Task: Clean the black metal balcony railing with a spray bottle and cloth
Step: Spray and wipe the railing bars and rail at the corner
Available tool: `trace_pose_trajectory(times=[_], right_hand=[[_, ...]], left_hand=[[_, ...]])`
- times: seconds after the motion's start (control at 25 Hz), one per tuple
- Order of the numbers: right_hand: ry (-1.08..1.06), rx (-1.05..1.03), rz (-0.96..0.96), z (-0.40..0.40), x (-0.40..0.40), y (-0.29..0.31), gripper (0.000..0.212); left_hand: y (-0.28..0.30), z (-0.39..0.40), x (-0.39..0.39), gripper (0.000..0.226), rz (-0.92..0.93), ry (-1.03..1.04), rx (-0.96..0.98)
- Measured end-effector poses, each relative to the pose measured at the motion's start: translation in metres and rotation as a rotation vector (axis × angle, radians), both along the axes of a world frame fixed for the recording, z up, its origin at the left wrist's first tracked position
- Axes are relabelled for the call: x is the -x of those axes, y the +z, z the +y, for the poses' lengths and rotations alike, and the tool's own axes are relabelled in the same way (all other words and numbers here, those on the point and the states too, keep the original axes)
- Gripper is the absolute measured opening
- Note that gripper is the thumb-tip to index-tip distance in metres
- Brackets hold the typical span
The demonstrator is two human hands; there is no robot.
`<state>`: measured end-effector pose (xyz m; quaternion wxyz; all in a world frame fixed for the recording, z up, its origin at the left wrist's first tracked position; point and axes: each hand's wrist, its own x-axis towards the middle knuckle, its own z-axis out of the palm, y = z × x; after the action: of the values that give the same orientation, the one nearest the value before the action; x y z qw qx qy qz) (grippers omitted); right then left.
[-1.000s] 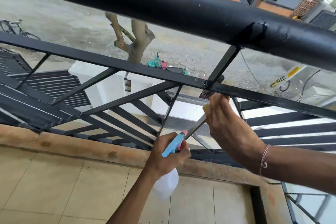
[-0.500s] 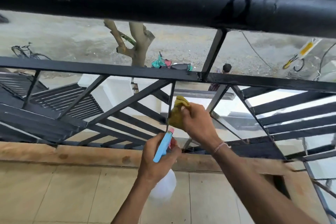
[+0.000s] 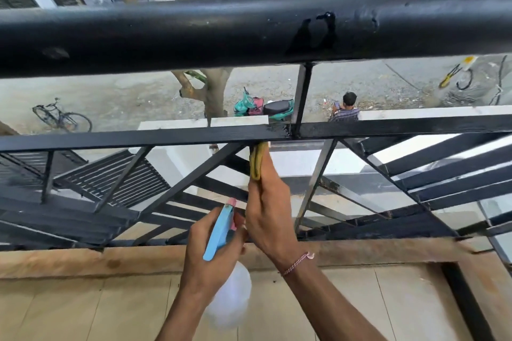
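Balcony floor (image 3: 83, 310) of pale tiles, bordered at its outer edge by a rust-brown ledge (image 3: 83, 260). Black metal railing (image 3: 138, 137) stands on that ledge: thick round top rail (image 3: 194, 36) across the upper view, flat horizontal bar below it, diagonal and vertical bars under that. A short upright post joins the top rail to the flat bar right of centre; paint at that joint looks wet and glossy.

Right hand (image 3: 267, 210): raised to the underside of the flat bar, just left of the post joint. Fingers curled round a yellow-green cloth (image 3: 257, 159), which is bunched lengthwise; its upper end touches the bar's underside where a diagonal bar meets it. Pink-and-white thread bracelet (image 3: 297, 261) on the wrist.

Left hand (image 3: 213, 255): lower, just beside the right wrist, touching or nearly touching it. Fingers wrapped round the neck of the spray bottle (image 3: 230, 304). Blue trigger head with pink nozzle tip points up toward the railing bars; translucent white body hangs below the hand over the floor tiles. Whether a finger presses the trigger: cannot tell.

Beyond the railing, at street level: bicycle (image 3: 62, 117) at left, tree trunk (image 3: 214, 97) at centre, teal scooter (image 3: 263, 108) beside it, a seated person (image 3: 346, 111) looking at a phone.
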<state>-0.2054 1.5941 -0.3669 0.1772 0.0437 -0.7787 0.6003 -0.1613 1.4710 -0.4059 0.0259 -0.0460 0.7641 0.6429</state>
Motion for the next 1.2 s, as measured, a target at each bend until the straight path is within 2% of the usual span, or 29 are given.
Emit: trace_pose_trajectory(times=[0.08, 0.16, 0.2, 0.32, 0.44, 0.6, 0.76, 0.84, 0.96, 1.04, 1.12, 1.2], right_hand=[[0.008, -0.050, -0.058, 0.003, 0.000, -0.024, 0.065], [0.024, -0.086, -0.169, 0.006, -0.006, -0.054, 0.069], [0.029, -0.108, -0.207, 0.007, -0.011, -0.071, 0.068], [0.054, -0.111, -0.317, 0.011, -0.018, -0.110, 0.060], [0.050, -0.038, -0.430, 0.015, -0.010, -0.118, 0.059], [0.080, 0.031, -0.224, 0.010, -0.011, -0.091, 0.070], [0.128, 0.048, -0.035, 0.011, -0.007, -0.118, 0.081], [0.134, 0.041, -0.077, 0.010, -0.009, -0.150, 0.081], [0.140, 0.040, -0.251, 0.018, -0.012, -0.215, 0.075], [0.167, 0.034, -0.342, 0.030, -0.003, -0.246, 0.070], [0.182, 0.066, -0.315, 0.032, 0.003, -0.256, 0.065], [0.211, 0.055, -0.187, 0.027, 0.003, -0.261, 0.068]], left_hand=[[-0.014, -0.004, 0.001, 0.023, -0.049, 0.023, -0.001], [-0.026, -0.006, 0.000, 0.022, -0.068, 0.029, 0.058], [-0.029, -0.008, 0.000, 0.023, -0.075, 0.024, 0.082], [-0.032, -0.010, 0.001, 0.009, -0.083, -0.024, 0.076], [-0.043, -0.013, -0.002, 0.020, -0.083, -0.033, 0.107], [-0.061, -0.009, -0.005, 0.016, -0.065, -0.047, 0.089], [-0.095, 0.002, -0.014, 0.037, -0.076, 0.028, 0.080], [-0.111, 0.011, -0.019, 0.034, -0.083, 0.021, 0.094], [-0.138, 0.027, -0.026, 0.010, -0.117, 0.079, 0.112], [-0.167, 0.033, -0.028, 0.017, -0.110, 0.134, 0.130], [-0.195, 0.037, -0.032, 0.019, -0.092, 0.169, 0.110], [-0.213, 0.039, -0.034, 0.028, -0.089, 0.156, 0.099]])
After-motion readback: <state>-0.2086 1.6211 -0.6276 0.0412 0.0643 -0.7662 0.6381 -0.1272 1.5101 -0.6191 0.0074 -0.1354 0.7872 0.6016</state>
